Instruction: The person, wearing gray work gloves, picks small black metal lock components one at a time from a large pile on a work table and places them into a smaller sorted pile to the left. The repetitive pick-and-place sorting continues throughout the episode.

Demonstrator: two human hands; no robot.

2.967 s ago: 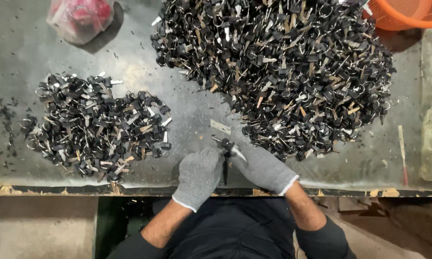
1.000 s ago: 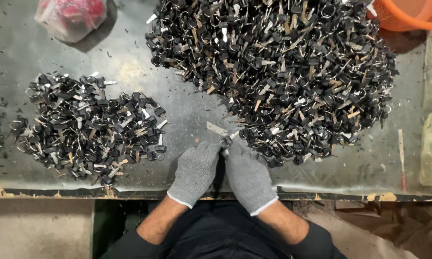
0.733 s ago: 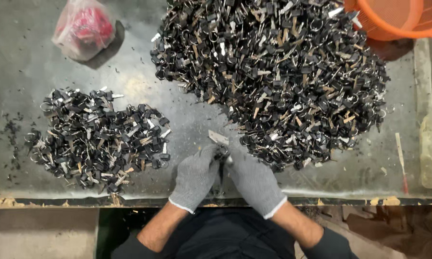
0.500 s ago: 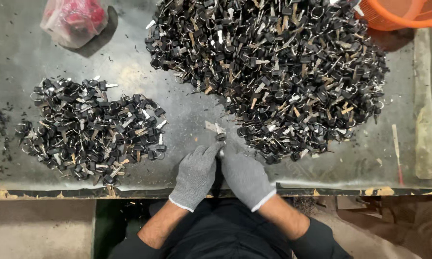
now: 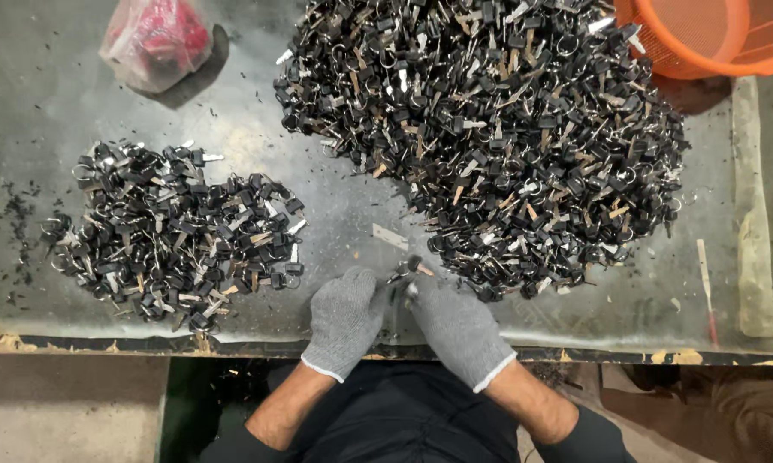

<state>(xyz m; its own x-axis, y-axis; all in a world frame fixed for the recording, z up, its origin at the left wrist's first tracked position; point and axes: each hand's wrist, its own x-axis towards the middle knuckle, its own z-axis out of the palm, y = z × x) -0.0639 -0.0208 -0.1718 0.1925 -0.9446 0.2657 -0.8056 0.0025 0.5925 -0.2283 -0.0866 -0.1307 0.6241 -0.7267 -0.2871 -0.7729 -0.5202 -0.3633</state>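
A person stands at a grey metal workbench [image 5: 78,94], both hands in grey knit gloves, working at its near edge. The left hand [image 5: 345,317] and the right hand [image 5: 457,326] meet over a small black-headed key on a ring [image 5: 408,273], and the fingertips of both are pinched together on it, the piece held just above the bench surface between the two piles. To the right and behind lies the large heap of black-headed keys and rings [image 5: 498,137], which covers much of the bench and reaches almost to the hands. To the left sits the smaller pile of keys [image 5: 176,236], spread flatter and well apart from the big heap. Judged from the sizes of the two piles, only a minor share of the keys has been worked through and set on the left; by far the greater part waits in the large heap. A short pale metal strip [image 5: 390,237] lies on the bare bench just beyond the hands. A clear bag with red contents [image 5: 157,43] rests at the far left, an orange mesh basket [image 5: 712,34] at the far right corner, and a thin red-tipped stick [image 5: 706,287] near the right edge.
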